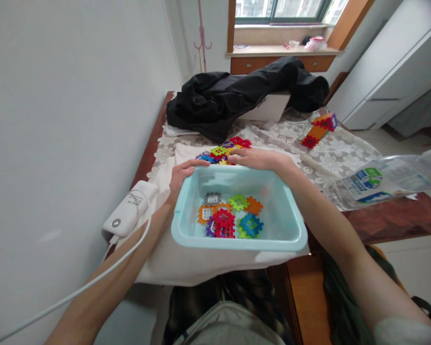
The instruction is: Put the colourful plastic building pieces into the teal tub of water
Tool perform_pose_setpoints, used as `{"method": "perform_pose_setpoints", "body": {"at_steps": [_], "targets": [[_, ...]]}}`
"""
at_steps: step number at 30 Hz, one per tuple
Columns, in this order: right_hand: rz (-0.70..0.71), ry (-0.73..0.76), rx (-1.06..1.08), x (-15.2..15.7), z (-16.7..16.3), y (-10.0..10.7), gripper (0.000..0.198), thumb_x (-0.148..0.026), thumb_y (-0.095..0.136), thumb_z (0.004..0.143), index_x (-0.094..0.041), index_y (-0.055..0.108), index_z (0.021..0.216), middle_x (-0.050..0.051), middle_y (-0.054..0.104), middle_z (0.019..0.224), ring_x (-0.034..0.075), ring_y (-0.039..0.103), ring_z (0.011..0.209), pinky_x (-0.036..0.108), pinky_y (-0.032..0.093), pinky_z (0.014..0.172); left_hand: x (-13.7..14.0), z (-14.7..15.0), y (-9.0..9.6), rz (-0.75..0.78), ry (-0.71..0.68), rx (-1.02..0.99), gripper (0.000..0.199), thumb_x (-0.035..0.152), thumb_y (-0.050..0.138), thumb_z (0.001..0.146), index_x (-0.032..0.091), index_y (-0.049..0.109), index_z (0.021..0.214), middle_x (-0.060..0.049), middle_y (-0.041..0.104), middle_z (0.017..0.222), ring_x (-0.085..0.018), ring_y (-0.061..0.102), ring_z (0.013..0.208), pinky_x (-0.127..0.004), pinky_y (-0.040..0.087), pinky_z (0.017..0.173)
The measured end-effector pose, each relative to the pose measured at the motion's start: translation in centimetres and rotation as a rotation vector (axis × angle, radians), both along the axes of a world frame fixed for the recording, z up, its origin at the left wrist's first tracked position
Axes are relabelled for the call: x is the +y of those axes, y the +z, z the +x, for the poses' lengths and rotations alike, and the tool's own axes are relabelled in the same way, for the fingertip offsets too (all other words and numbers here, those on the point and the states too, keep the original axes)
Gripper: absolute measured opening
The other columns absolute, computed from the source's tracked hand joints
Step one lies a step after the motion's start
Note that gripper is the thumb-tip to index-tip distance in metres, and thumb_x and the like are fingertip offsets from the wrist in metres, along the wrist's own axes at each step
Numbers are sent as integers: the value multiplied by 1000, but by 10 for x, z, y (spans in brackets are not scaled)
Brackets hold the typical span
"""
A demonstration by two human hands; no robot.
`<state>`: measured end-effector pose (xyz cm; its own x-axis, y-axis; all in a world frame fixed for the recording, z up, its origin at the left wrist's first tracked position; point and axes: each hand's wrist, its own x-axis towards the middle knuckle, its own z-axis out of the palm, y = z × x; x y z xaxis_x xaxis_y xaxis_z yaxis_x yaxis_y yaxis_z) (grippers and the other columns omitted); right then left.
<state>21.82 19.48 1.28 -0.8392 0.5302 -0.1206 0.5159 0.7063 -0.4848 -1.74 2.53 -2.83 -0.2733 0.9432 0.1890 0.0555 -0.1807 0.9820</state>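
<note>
A light blue plastic basin stands in front of me on a white cloth, with several colourful interlocking plastic pieces on its floor. My left hand grips the basin's far left corner, its index finger reaching along behind the rim. Beyond the far rim lies a pile of similar pieces in green, red, blue, purple and yellow. Over the right part of that pile is my right hand, fingers stretched out to the left. The basin's rim partly hides its lower edge, and I see no piece held in it.
A white power strip with a cable lies at the left. At the right are a clear plastic bottle and an orange-red structure of joined pieces. Black cloth covers a white box at the back.
</note>
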Motion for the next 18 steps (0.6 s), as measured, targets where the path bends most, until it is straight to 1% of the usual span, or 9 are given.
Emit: {"method": "perform_pose_setpoints", "body": {"at_steps": [1,3,5,9,11,13,15,18], "targets": [[-30,24,-49,3,0,-2,45,-55,49,110,-34,76,139,2,67,155,30,63,143,41,48,119,0,-1,-2,0,-11,-7,27,40,73,75,21,85,90,-9,83,94,-32,74,89,-39,61,71],[-44,48,-86,6,0,-3,46,-56,47,110,-36,77,139,-1,68,154,29,63,144,40,47,121,1,-2,-4,-14,-44,-45,31,42,73,76,20,85,94,-9,82,91,-30,73,82,-37,60,67],[-41,56,-103,7,-1,-3,50,-57,43,111,-35,76,141,0,69,153,29,64,143,39,47,121,1,1,-2,-38,-71,-98,34,42,73,77,17,84,97,-8,82,91,-27,72,79,-35,59,66],[-39,100,-126,6,-1,-1,52,-53,39,112,-32,75,143,3,70,152,28,66,140,39,49,119,-2,13,10,-90,-130,-239,39,37,78,78,12,79,108,-9,81,100,-27,74,87,-32,60,73],[-8,143,-136,4,-1,2,50,-51,39,113,-32,74,144,3,70,152,28,66,139,38,48,119,-4,22,18,-115,-156,-326,44,36,77,81,11,75,117,-11,80,106,-28,75,92,-33,61,79],[33,173,-169,0,0,5,51,-51,37,114,-33,74,143,3,70,151,28,66,139,38,48,118,-8,31,26,-131,-171,-369,45,35,76,85,10,71,122,-12,79,110,-29,75,98,-37,62,86],[94,152,-206,-3,1,8,52,-53,35,114,-33,73,143,4,69,153,29,65,140,38,47,117,-13,37,32,-140,-183,-372,44,34,74,87,10,69,124,-13,79,113,-31,75,105,-41,62,93],[198,75,-236,-7,3,11,50,-52,40,113,-32,70,148,8,63,159,34,61,145,44,47,118,-19,42,38,-149,-213,-381,47,32,70,88,9,68,129,-14,79,117,-34,73,113,-47,60,100]]}}
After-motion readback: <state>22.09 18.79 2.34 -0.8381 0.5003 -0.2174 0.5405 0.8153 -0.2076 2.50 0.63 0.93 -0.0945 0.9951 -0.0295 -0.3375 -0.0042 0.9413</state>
